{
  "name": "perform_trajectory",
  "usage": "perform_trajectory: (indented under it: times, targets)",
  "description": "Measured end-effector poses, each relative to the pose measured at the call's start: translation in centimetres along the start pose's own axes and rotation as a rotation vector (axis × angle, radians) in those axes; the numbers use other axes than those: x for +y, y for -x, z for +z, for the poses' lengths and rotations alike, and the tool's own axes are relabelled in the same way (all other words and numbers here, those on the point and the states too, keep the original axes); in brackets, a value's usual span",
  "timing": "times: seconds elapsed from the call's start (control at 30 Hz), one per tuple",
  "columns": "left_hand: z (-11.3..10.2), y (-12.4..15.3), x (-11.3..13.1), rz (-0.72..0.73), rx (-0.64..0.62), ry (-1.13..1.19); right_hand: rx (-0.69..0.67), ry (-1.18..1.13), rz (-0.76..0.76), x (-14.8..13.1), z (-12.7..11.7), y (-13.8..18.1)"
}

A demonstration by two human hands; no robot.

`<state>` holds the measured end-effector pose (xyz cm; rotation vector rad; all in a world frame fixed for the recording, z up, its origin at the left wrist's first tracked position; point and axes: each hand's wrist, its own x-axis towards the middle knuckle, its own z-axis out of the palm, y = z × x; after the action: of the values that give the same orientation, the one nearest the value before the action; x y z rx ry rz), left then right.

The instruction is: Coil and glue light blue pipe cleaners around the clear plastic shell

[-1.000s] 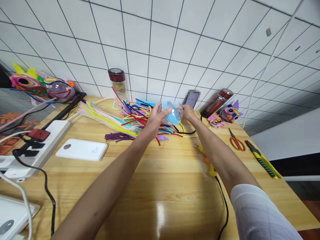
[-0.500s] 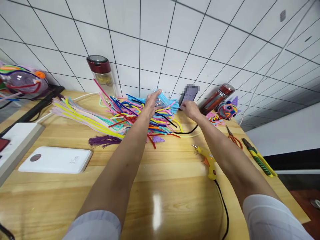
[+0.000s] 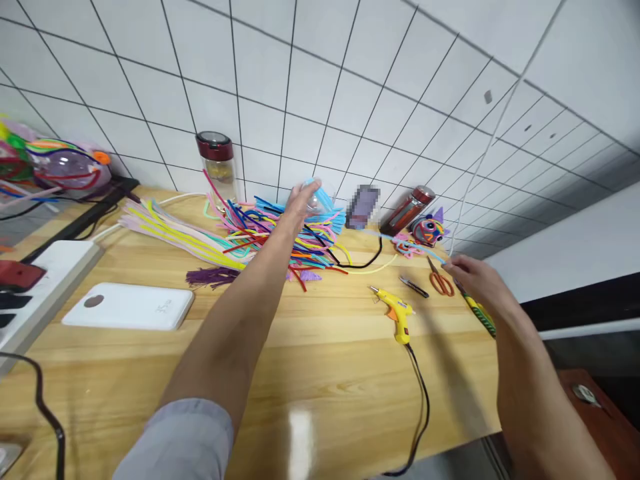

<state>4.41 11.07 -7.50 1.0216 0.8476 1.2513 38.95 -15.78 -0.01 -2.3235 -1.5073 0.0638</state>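
My left hand point(image 3: 300, 201) is at the back of the table, on a bundle of light blue pipe cleaners point(image 3: 326, 202) that lies over a heap of mixed-colour pipe cleaners point(image 3: 320, 250). Its fingers are closed around the bundle, partly hidden, with something clear and shiny beside them. Out to the right, above the table, my right hand point(image 3: 470, 272) pinches the end of one light blue pipe cleaner point(image 3: 417, 245). This strand stretches leftward, passing in front of the phone and a small decorated figure point(image 3: 427, 230).
A yellow glue gun point(image 3: 397, 312) with a black cord lies mid-table. Nearby are a utility knife point(image 3: 414, 287), orange-handled scissors point(image 3: 441, 283) and green-yellow pliers point(image 3: 480, 315). Two bottles, a red-lidded one point(image 3: 216, 160) and a red one point(image 3: 407, 210), stand by the wall. A white power bank point(image 3: 130, 307) lies left.
My right hand has moved from beside the phone out to the right, drawing one light blue pipe cleaner along. My left hand stays at the bundle. The view has shifted to the right.
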Motion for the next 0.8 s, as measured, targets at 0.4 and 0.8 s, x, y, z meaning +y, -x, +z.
perform_trajectory:
  times: [0.4,0.8]
  targets:
    - [3.1,18.4,5.5,0.593,-0.405,-0.563,-0.021,-1.126,-0.322,-11.2,-1.2,7.9]
    - [2.1,20.6,5.0,0.528,-0.492,-0.636,0.09,-0.884,-0.584,-13.8,-0.2,8.2]
